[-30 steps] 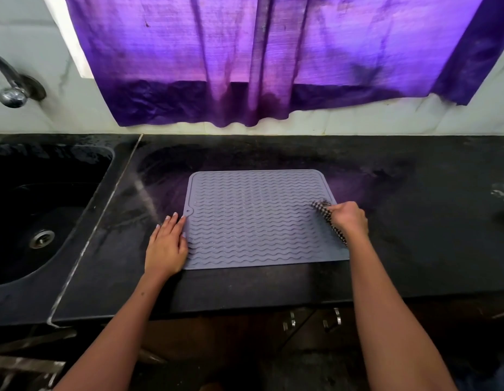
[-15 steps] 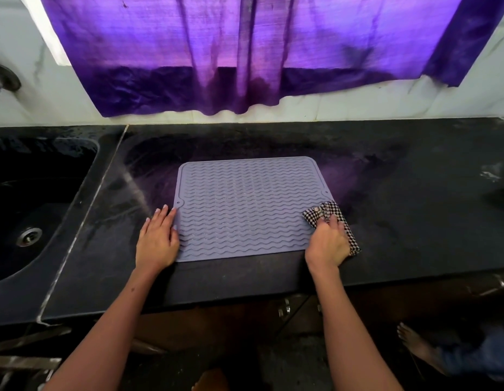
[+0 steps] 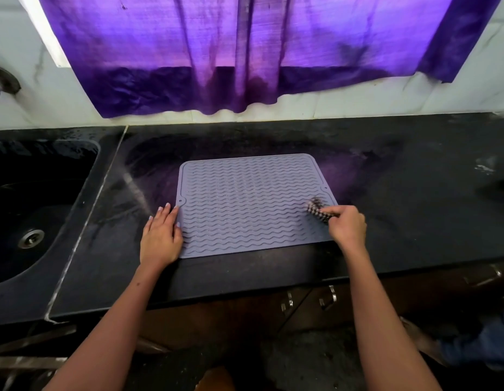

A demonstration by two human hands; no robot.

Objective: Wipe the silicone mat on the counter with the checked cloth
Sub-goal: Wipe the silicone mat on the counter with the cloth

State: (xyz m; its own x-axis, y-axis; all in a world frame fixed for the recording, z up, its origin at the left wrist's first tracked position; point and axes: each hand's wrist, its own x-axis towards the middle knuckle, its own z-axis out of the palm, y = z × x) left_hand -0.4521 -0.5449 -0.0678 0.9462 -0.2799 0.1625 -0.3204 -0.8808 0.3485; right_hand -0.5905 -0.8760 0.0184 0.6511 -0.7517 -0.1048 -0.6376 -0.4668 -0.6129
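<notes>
While the left hand (image 3: 160, 239) lies flat with straight fingers across the left edge of the silicone mat (image 3: 253, 204), pinning it to the black tabletop (image 3: 414, 210), the right hand (image 3: 347, 224) grips the bunched checked cloth (image 3: 316, 208) with curled fingers and presses it onto the mat's right side, near the right edge and below the middle. Mat position: centre of the tabletop, to the right of the sink (image 3: 34, 210), front edge near the tabletop's front lip. Orientation: lying flat, ribbed face up; long axis runs left to right, roughly parallel to the front lip; wavy ribs follow the same direction. Small tab notches sit at the middle of both short edges. Judgement on step: wiping is under way on the right portion. For good coverage, strokes should run along the ribs rather than across, so the cloth gets into the grooves; overlap the passes from far edge to near edge. Left hand should hold steady pressure, since thin silicone likely creeps or buckles under a sideways drag. A flatter, less bunched cloth would cover more per pass.
</notes>
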